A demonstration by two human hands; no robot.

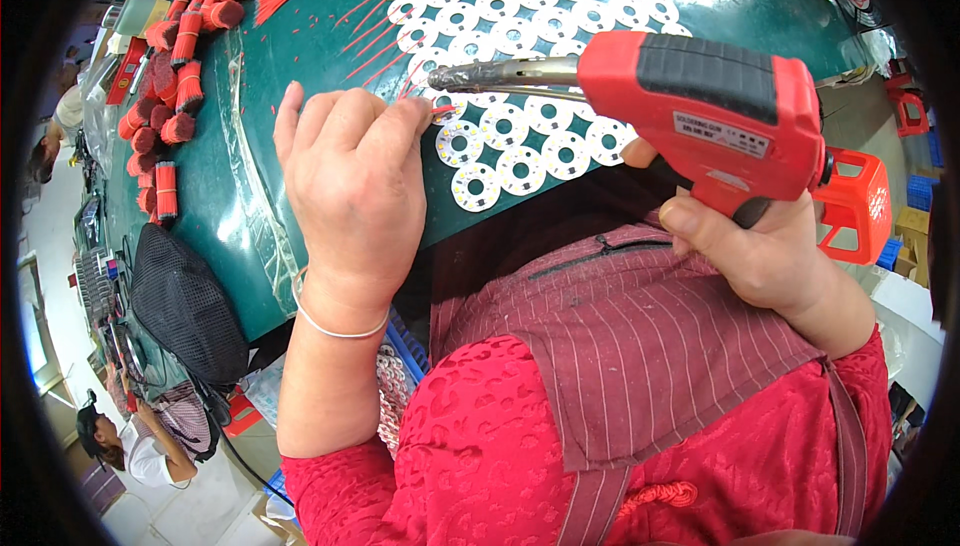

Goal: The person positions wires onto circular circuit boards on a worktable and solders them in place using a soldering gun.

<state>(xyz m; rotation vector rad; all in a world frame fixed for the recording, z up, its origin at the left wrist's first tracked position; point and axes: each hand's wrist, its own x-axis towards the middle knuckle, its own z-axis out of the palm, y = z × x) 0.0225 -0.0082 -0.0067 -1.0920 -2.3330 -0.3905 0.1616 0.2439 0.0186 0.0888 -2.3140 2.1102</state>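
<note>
My right hand (770,261) is wrapped round the handle of a red and black soldering gun (625,76). Its metal tip points left, over the nearer left part of the round white circuit boards (503,128). Close to that tip, my left hand (355,181) pinches a thin red wire (442,109) at a board. The fingertips partly hide the wire's end, and I cannot tell whether the tip touches it. The boards lie in close rows, several showing small yellow chips. Beyond my left fingers, loose red wires (375,43) lie fanned out beside the rows.
Bundles of red wires (188,88) line the left side of the green tabletop (290,161). A black mesh item (190,296) is at the table's left edge. On the right stands a red plastic stool (865,206). Another person (150,446) is at lower left.
</note>
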